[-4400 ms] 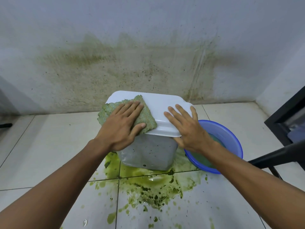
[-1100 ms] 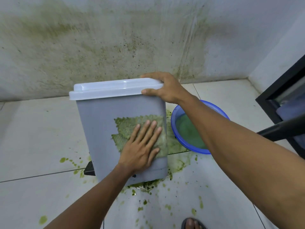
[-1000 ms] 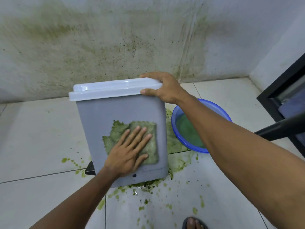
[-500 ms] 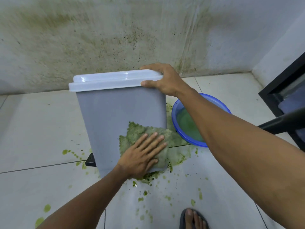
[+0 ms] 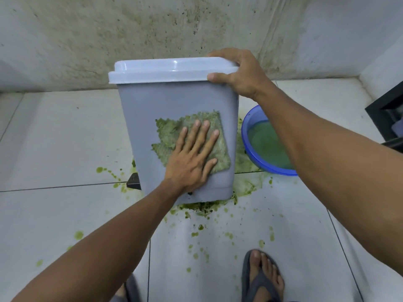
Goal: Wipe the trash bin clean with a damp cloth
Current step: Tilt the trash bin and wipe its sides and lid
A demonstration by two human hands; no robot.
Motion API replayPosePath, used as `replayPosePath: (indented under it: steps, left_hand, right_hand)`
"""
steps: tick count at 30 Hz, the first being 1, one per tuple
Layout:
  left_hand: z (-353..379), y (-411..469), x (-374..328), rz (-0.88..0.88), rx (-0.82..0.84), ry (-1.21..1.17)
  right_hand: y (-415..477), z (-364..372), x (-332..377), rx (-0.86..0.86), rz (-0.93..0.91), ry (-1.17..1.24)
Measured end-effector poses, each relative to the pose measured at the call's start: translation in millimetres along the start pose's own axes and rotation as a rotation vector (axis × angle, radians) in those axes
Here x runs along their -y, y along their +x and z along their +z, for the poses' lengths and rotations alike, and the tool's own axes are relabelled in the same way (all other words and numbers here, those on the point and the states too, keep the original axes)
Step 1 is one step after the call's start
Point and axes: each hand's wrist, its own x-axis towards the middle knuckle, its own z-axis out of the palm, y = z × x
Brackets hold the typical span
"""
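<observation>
Since half a second ago the left hand (image 5: 192,158) has slid the cloth (image 5: 172,131) up from the lower right corner to the middle of the trash bin's (image 5: 165,101) front face. It lies flat, fingers straight and spread, pressing the cloth against the plastic. The right hand (image 5: 237,73) grips the trash bin at the right corner of its white lid (image 5: 165,68), fingers curled over the top and thumb on the front edge. The bin stands on the tiled floor (image 5: 54,138) near the wall, just beside a blue basin (image 5: 250,120). It looks like light, hollow, smooth plastic that would skid or tip under a wiping push, so bracing at the stiff lid rim seems right. The cloth looks soft, limp and soaked. No brand or writing can be read.
</observation>
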Motion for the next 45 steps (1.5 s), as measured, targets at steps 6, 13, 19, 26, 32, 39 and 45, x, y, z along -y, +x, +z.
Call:
replayPosePath:
  steps: [6, 13, 19, 26, 32, 39, 45]
  left_hand:
    - [-1.5, -21.3, 25.6, 0.073, 0.000, 0.041]
    - [-3.1, 32.9, -14.4, -0.116, -0.088, -0.038]
    - [19.9, -73.8, -6.6, 0.333, 0.121, 0.026]
    - [-6.0, -17.6, 37.3, -0.097, -0.078, 0.063]
    - [30.3, -25.1, -44.4, 0.130, -0.005, -0.004]
    - [15.8, -80.3, 29.6, 0.340, 0.056, 0.101]
    - [0.7, 7.5, 0.0, -0.058, -0.111, 0.014]
  right_hand:
    - [-2.4, 1.6, 1.3, -0.022, -0.010, -0.039]
    - [-6.8, 0.4, 2.4, -0.031, -0.043, -0.015]
    - [-11.8, 1.2, 0.8, -0.043, -0.059, -0.037]
    - [-3.7, 5.2, -1.3, -0.046, -0.033, -0.032]
    - [-4.2, 3.2, 0.1, -0.035, -0.022, -0.048]
    - [-9.7, 4.3, 5.2, -0.036, -0.017, -0.031]
    - [-9.5, 3.3, 8.5, -0.041, -0.011, -0.036]
